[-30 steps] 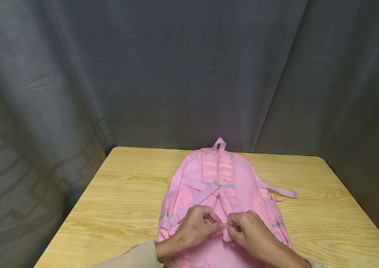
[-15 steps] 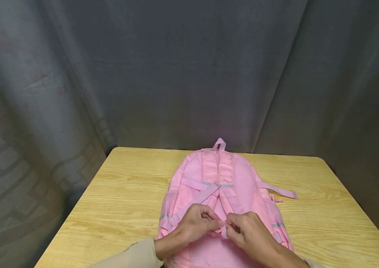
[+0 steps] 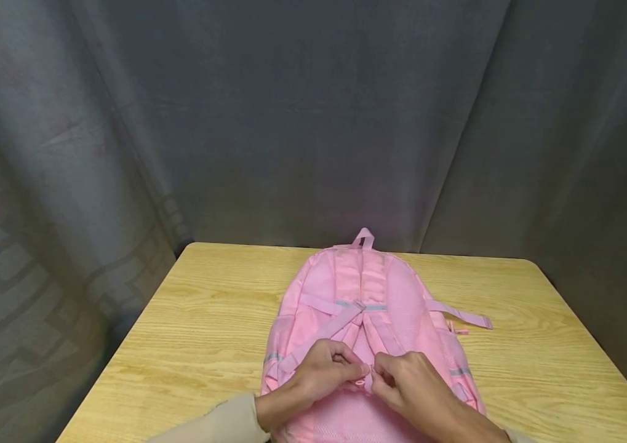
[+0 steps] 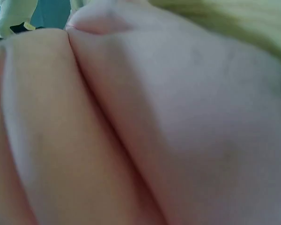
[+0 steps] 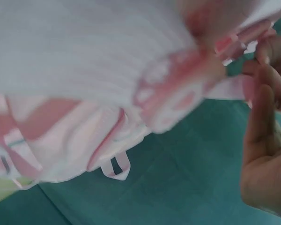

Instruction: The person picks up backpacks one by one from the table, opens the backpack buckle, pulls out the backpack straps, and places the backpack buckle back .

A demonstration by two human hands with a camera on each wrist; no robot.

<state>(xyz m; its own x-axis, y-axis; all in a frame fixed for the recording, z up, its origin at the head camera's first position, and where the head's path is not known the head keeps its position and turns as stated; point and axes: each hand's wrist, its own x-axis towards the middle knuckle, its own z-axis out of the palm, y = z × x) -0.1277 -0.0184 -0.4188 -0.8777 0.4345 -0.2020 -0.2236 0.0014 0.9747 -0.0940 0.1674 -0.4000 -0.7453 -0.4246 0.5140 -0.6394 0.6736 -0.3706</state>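
A pink backpack point(image 3: 365, 424) lies on the table with its shoulder straps facing up. Over its middle, my left hand point(image 3: 324, 372) pinches a small pink buckle point(image 3: 360, 382) between thumb and forefinger. Right beside it, the curled fingers of my right hand point(image 3: 415, 387) pinch a light pink webbing strap point(image 3: 369, 384), and the two sets of fingertips almost meet. The left wrist view is filled by the left hand point(image 4: 107, 117), which hides its grip. In the right wrist view a hand point(image 5: 271, 108) holds the strap point(image 5: 227, 88) at the right.
The wooden table point(image 3: 208, 320) extends to both sides of the backpack. One loose strap point(image 3: 459, 312) trails onto the wood at the right, and a carry loop point(image 3: 364, 237) stands up at the far end. Grey curtains point(image 3: 313, 123) hang close behind the table.
Both hands keep their pinch over the same spot. The strap end under the fingertips has shifted slightly left, and the buckle shows a little more. The backpack stays where it was.
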